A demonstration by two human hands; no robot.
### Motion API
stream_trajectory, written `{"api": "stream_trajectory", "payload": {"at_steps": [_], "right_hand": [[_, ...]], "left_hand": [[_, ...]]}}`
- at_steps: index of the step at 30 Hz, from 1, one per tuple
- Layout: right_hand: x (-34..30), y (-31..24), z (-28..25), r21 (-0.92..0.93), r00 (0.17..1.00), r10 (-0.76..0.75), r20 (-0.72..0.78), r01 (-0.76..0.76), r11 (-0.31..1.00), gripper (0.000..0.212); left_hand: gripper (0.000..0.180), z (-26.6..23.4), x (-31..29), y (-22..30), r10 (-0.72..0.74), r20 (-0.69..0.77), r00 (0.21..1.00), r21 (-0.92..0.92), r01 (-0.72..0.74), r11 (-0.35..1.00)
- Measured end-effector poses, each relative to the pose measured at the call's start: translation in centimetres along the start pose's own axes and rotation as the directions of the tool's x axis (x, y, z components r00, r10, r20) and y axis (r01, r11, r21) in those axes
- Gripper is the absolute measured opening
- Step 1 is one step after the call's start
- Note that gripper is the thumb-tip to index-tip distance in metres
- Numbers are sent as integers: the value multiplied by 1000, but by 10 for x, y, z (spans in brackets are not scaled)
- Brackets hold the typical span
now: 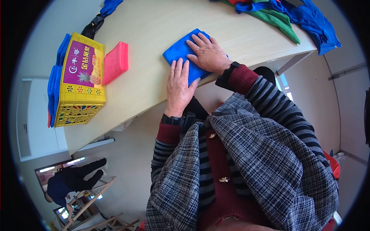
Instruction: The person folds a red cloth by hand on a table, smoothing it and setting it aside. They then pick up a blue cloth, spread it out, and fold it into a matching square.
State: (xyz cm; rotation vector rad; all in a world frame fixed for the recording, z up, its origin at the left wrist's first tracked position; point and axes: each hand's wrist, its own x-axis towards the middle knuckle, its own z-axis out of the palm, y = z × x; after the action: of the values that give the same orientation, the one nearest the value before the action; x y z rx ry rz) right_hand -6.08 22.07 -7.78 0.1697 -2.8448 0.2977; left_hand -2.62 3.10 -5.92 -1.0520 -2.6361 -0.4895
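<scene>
left hand (178, 89) and right hand (210, 56) rest palm-down on a folded blue cloth (175, 50), at the near edge of the worktop (142, 42). folded pink cloth (115, 64) sits just beside a yellow plastic crate (79, 98); loose green cloth (275, 22) lies far right.

Looks down from the head, through the left of two fisheye cameras worn side by side, upright and unmirrored. Faces steeply onto the fingers (179, 69), catching their backs from behind and above. Sits nearer to the plaid outer garment (262, 142) behind the fingers, showing it larger than them. Takes in the wood-grain tabletop (142, 30) ahead of and around the fingers, bending its edge into a curve. Reaches wide: to the yellow plastic crate (79, 97) left of the fingers, to the draped blue fabric (318, 29) ahead and right, and, behind and left, to a distant person (63, 188), slanted near the rim. Darkens to black in the corners.
</scene>
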Motion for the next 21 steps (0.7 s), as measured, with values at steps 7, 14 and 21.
{"api": "stream_trajectory", "payload": {"at_steps": [7,14,21], "right_hand": [[1,-2,-4,16,1000,3,26,-3,1000,64],[1,0,-3,25,999,2,41,-3,1000,65],[-1,-2,-4,23,999,9,53,-10,1000,65]], "left_hand": [[57,4,2,13,11,-23,1000,255,-5,967],[47,1,13,36,-51,29,998,449,32,893],[43,0,11,38,-59,88,994,547,1,837]]}}
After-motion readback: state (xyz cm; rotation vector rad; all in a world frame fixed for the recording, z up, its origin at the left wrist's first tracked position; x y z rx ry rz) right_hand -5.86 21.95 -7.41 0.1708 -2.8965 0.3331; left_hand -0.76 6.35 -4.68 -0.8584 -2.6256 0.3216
